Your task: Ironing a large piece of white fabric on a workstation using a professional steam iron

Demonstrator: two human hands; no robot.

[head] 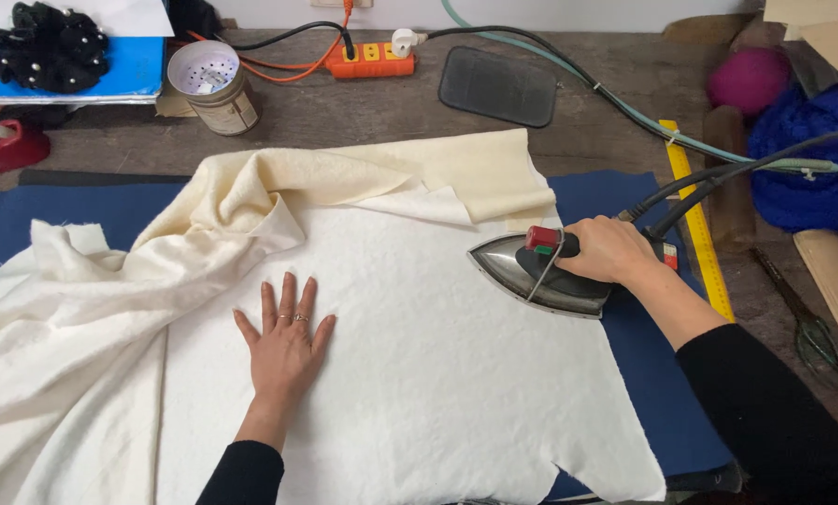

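Counter [344,112] carries a blue pad [652,374] with cream cloth [437,374] spread on it, bunched at left; cloth looks soft, light, limp, apt to slide, best pinned flat by palm. Left hand [285,341] lies released, fingers spread on cloth. Right hand [610,250] is clenched round the handle of the iron [540,273] at cloth's right edge; iron looks heavy, rigid, take by handle only.

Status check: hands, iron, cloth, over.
Left hand flat on cream cloth, fingers spread. Right hand grips iron at cloth's right edge. Bunched folds lie upper left, apart from iron.
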